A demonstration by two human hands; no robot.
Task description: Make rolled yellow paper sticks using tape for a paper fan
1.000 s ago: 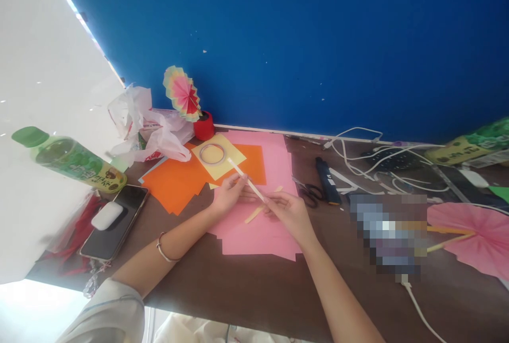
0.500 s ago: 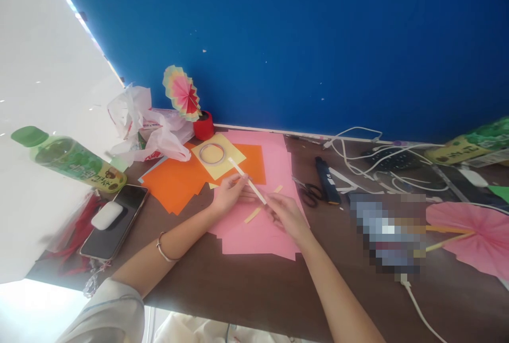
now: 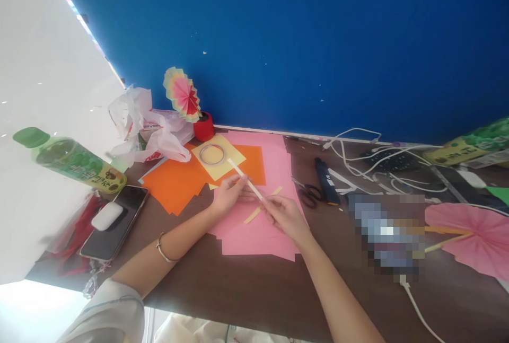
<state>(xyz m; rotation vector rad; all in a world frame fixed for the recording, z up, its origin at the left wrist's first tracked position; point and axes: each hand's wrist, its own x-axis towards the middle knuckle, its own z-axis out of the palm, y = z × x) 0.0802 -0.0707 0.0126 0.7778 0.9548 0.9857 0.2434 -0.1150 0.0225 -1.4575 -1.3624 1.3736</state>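
A narrow white strip (image 3: 251, 187) slants between my hands above the pink paper (image 3: 254, 242). Its middle is pinched by my left hand (image 3: 230, 193), thumb on top. My right hand (image 3: 287, 217) grips its lower end between thumb and fingers. Whether the strip is paper or tape I cannot tell. Under my hands a thin yellowish strip (image 3: 252, 215) lies on the pink paper. A roll of tape (image 3: 212, 161) rests on a yellow square sheet (image 3: 217, 174) just beyond my left hand, with orange paper (image 3: 175, 186) beneath and beside it.
Scissors (image 3: 310, 194) and a dark box cutter (image 3: 326, 181) lie to the right. Further right are white cables (image 3: 350, 160), a pixelated device and a pink paper fan (image 3: 477, 237). At left stand a green bottle (image 3: 75, 160), a phone (image 3: 123, 226), a plastic bag (image 3: 159, 131) and a red pot (image 3: 204, 127).
My right hand has shifted very slightly up and left along the strip. My left hand keeps its hold, and the things on the table have stayed put.
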